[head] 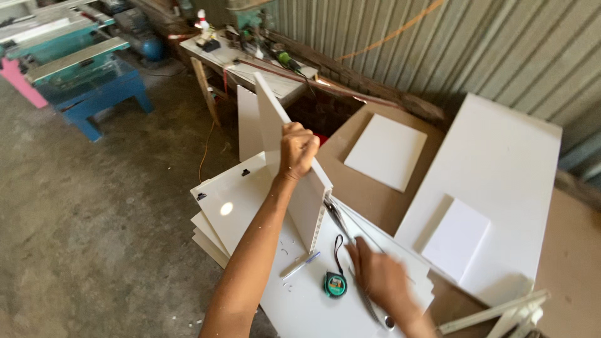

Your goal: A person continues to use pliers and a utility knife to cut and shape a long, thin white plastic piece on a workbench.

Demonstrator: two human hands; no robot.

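Note:
My left hand [297, 149] grips the top edge of a white board [275, 134] that stands on its edge, tilted, over a stack of flat white panels [238, 206]. My right hand [379, 275] rests low on the top panel, blurred, on or next to a long metal ruler [350, 241]; whether it holds the ruler is unclear. A green and black tape measure [335, 285] lies just left of that hand. A pen [300, 265] lies on the panel beside it.
A large white panel [501, 163] with a smaller white piece [455, 239] leans at the right. A brown board [369, 194] carries a white square [385, 151]. A cluttered workbench [250, 59] and a blue-green machine [81, 62] stand behind, before a corrugated metal wall.

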